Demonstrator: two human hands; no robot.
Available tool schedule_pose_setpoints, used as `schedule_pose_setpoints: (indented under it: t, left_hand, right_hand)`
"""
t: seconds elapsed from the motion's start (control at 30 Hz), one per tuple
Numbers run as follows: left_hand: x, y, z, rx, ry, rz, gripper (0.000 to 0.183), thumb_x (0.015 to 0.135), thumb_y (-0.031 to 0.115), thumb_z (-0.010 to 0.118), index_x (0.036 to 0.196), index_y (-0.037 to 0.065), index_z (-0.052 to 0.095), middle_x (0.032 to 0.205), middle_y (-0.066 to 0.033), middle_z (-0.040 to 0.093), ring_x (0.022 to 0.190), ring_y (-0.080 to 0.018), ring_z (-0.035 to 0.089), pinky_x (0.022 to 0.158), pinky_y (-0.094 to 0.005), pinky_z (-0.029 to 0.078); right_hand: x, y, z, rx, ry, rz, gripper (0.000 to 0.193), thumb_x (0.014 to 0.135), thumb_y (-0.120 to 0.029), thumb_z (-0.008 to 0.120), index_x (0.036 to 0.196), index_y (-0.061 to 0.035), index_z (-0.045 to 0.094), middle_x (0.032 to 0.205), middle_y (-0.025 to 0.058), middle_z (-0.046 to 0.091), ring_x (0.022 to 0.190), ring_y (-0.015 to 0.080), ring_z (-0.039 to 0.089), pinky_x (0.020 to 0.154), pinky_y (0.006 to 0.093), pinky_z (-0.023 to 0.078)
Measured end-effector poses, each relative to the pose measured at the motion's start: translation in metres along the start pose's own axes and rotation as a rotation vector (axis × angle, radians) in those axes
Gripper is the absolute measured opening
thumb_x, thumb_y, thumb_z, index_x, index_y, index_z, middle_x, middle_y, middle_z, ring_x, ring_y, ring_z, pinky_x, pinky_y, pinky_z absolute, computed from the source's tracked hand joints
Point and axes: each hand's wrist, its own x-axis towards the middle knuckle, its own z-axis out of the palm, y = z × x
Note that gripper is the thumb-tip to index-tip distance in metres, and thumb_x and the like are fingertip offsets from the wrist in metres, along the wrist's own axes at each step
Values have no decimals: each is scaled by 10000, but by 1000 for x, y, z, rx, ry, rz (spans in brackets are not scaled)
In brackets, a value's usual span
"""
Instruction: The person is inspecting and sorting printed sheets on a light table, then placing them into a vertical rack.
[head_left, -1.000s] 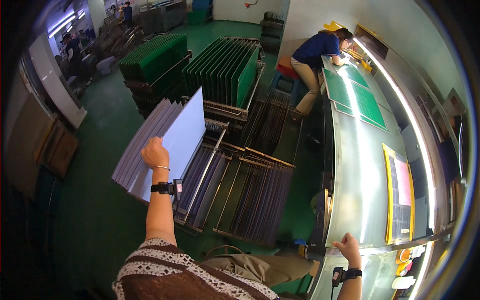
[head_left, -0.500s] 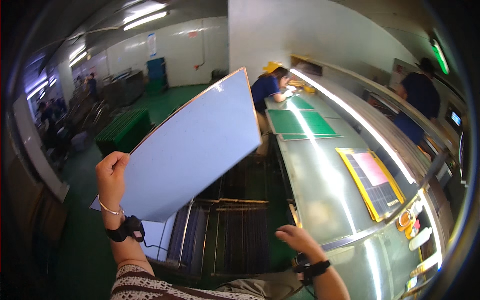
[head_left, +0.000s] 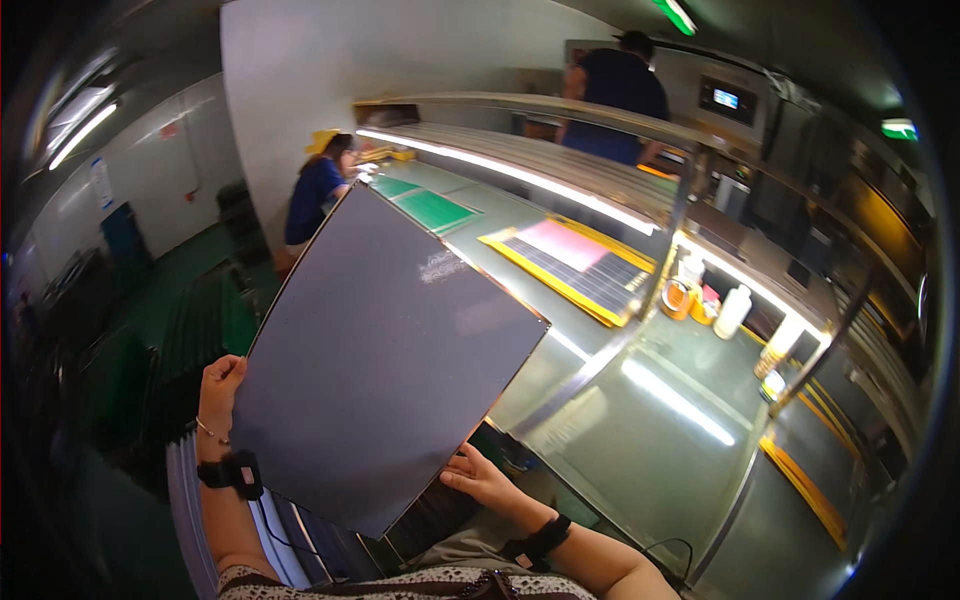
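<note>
1. A flat, dark-grey rectangular panel point(head_left: 380, 340) is held tilted near the greenish metal tabletop point(head_left: 640, 415).
2. Its left edge is pinched by the left hand point(head_left: 220, 392).
3. Right hand point(head_left: 487, 480) placed at lower-right edge; grip cannot be told.

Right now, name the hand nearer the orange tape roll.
Right hand: at the gray panel's lower-right edge, left of the orange tape roll. Left hand: farther off, gripping the panel's left edge.

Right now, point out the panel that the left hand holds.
The dark grey panel, held at its edge by the left hand; the green panels and the yellow-edged panel lie on the bench.
</note>
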Motion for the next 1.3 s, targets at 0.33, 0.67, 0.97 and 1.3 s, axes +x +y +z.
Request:
schedule_pose_setpoints:
  t: [0.33, 0.67, 0.97, 1.3]
  left_hand:
    - [52, -3, 290, -94, -604, 138, 229, 871, 196, 573, 844, -11, 669, 670, -8, 602, 657, -77, 516, 598, -252, 428]
    - [-80, 122, 509, -23, -682, 1038, 335, 851, 329, 576, 1048, 67, 645, 1128, -171, 608, 1066, -320, 562, 909, -389, 436]
    - [-74, 13, 373, 59, -385, 362, 173, 809, 175, 631, 708, 37, 603, 739, -132, 581, 745, -318, 557, 672, -402, 444]
    - [-179, -55, 294, -399, -926, -634, 277, 950, 224, 500, 972, -16, 637, 781, -43, 649, 711, -117, 605, 677, -254, 483]
  right_hand:
    - [-182, 26, -35, -127, 597, 217, 257, 968, -149, 449, 1008, 80, 560, 932, 143, 653, 852, 235, 651, 760, 332, 538]
    - [-302, 50, 11, -67, 1200, 129, 379, 970, -257, 451, 902, 76, 619, 802, 155, 658, 690, 211, 645, 668, 333, 541]
    - [-302, 49, -19, 241, 1292, -48, 337, 954, -254, 488, 889, 59, 595, 721, 137, 628, 614, 198, 601, 596, 304, 512]
    - [-281, 42, -20, 192, 1312, 4, 370, 956, -281, 484, 885, 68, 587, 709, 137, 615, 594, 191, 588, 580, 302, 508]
